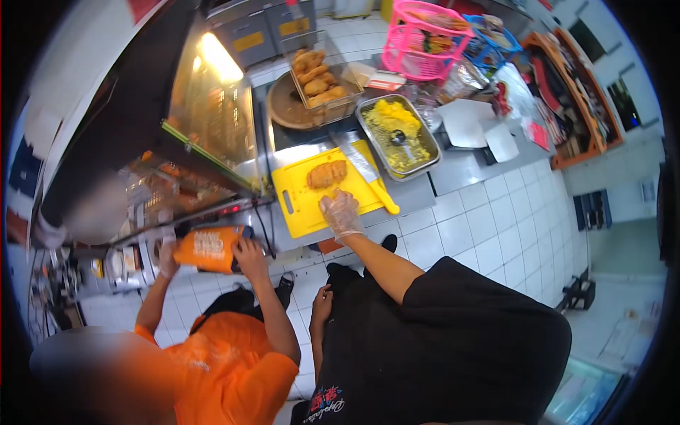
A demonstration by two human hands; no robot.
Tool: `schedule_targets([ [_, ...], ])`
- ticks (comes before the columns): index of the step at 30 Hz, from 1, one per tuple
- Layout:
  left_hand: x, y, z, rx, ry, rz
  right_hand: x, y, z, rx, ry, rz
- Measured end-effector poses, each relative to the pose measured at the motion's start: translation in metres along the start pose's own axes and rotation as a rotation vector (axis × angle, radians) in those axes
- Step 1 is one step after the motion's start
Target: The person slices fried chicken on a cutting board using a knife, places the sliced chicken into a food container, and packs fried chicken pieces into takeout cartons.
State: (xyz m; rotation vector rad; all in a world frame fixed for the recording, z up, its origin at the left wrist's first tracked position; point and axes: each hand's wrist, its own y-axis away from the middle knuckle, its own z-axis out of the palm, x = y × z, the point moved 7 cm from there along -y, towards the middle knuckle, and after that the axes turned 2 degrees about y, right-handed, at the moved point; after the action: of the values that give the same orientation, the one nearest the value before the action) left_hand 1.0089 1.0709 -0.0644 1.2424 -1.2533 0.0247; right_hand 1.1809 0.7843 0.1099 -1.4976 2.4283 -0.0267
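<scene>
My right hand [342, 215], in a clear plastic glove, is over the near side of a yellow cutting board [297, 216]. Its fingers are apart and hold nothing. Just beyond the fingertips lies a breaded fried chicken piece [326, 174]; whether they touch it I cannot tell. A large knife [360, 161] with a yellow handle rests on the board's right side, its blade tip reaching past the far edge. Bare and low beside my black shirt, my left hand [322, 304] hangs with loosely bent fingers and nothing visible in it.
A metal tray [432, 152] of yellow shredded food stands right of the board. Behind are fried pieces [316, 76] in a clear-sided container and a pink basket [414, 46]. A glass warmer [212, 113] borders the left. A co-worker in orange [227, 347] holds an orange package [205, 248].
</scene>
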Motion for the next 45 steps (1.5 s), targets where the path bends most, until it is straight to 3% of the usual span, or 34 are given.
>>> schedule_targets([
  [2,0.01,-0.005,-0.003,-0.031,-0.025,0.006,0.008,-0.012,0.01,-0.156,0.05,-0.015],
  [3,0.017,-0.007,-0.002,-0.05,-0.037,0.013,0.015,-0.013,-0.006,0.023,-0.12,0.018],
  [6,0.038,-0.013,0.0,-0.102,-0.08,0.034,0.039,-0.025,-0.004,-0.137,-0.527,0.049],
  [7,0.048,-0.013,0.004,-0.125,-0.087,0.044,0.05,-0.026,-0.022,0.046,-0.702,0.072],
  [8,0.058,-0.013,0.008,-0.152,-0.097,0.057,0.069,-0.03,-0.025,-0.032,-0.818,0.131],
  [12,0.129,-0.015,0.051,-0.323,-0.084,0.145,0.166,-0.045,-0.151,-0.308,-1.178,0.5],
  [13,0.16,-0.017,0.069,-0.387,-0.049,0.171,0.208,-0.052,-0.161,-0.241,-1.368,0.509],
  [15,0.247,-0.015,0.114,-0.499,0.108,0.204,0.311,-0.087,-0.179,-0.045,-0.787,0.302],
  [19,0.42,-0.058,0.233,-0.645,0.223,0.342,0.474,-0.164,-0.116,-0.134,-0.102,0.418],
  [21,0.467,-0.13,0.298,-0.463,0.109,0.611,0.511,-0.191,-0.09,-0.246,0.063,0.414],
  [24,0.537,-0.217,0.364,0.031,-0.057,0.642,0.496,-0.196,-0.089,-0.47,0.032,0.21],
  [25,0.543,-0.248,0.378,0.22,-0.112,0.666,0.501,-0.195,-0.095,-0.408,-0.173,0.192],
  [28,0.553,-0.286,0.388,0.363,-0.174,0.456,0.527,-0.187,-0.097,-0.244,-0.711,0.144],
  [30,0.559,-0.278,0.382,0.318,-0.036,0.396,0.552,-0.183,-0.058,-0.236,-0.699,0.222],
  [33,0.564,-0.276,0.382,0.218,-0.023,0.355,0.597,-0.178,0.046,-0.419,-0.168,0.456],
  [36,0.555,-0.284,0.384,0.15,0.108,0.389,0.588,-0.174,0.008,-0.046,-0.33,0.322],
  [38,0.568,-0.26,0.371,0.142,0.19,0.496,0.586,-0.169,-0.007,-0.02,-0.288,0.259],
  [40,0.567,-0.217,0.346,0.221,0.078,0.704,0.524,-0.172,-0.104,0.063,-0.369,0.21],
  [42,0.539,-0.181,0.325,-0.005,0.041,0.763,0.43,-0.162,-0.194,0.197,-0.294,-0.008],
  [43,0.527,-0.15,0.306,-0.287,0.13,0.688,0.397,-0.147,-0.195,0.173,-0.417,-0.084],
  [45,0.475,-0.114,0.263,-0.497,0.179,0.453,0.335,-0.12,-0.197,0.143,-0.648,-0.214],
])
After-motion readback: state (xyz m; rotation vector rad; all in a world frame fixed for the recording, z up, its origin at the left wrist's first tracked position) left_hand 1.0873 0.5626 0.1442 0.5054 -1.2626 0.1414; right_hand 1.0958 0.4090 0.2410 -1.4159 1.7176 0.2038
